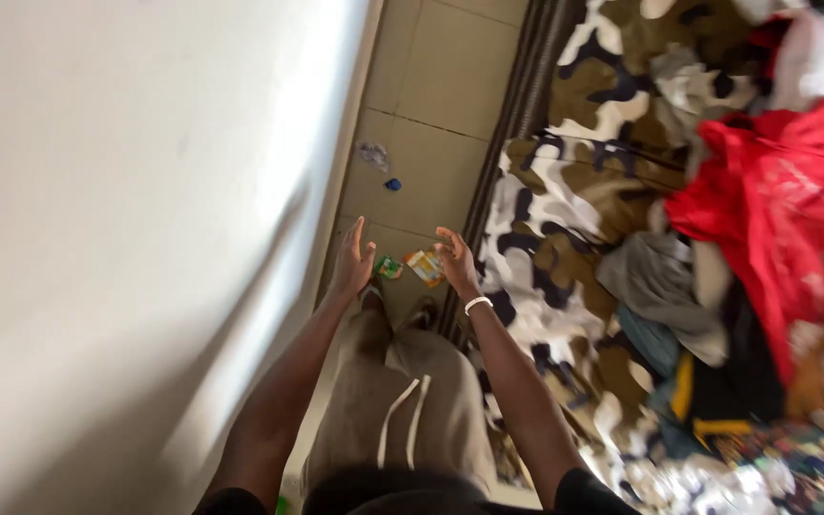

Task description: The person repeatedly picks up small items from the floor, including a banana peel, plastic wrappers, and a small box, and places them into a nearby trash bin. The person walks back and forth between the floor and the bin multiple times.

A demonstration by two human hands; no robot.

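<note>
Both my arms reach forward over the tiled floor [436, 105]. My left hand [353, 262] is open with fingers spread, holding nothing, close to the white wall. My right hand [456, 257] is also open and empty, with a white band on its wrist, beside the edge of the bed. Below the hands, small wrappers lie on the floor: a green one [388, 268] and an orange one [424, 266]. My khaki shorts with white drawstrings [402, 410] show beneath.
A white wall [126, 238] fills the left. A bed with a camouflage cover [565, 172] fills the right, piled with clothes, including a red garment [774, 210] and a grey one [655, 281]. More litter [374, 154] lies further along the narrow floor strip.
</note>
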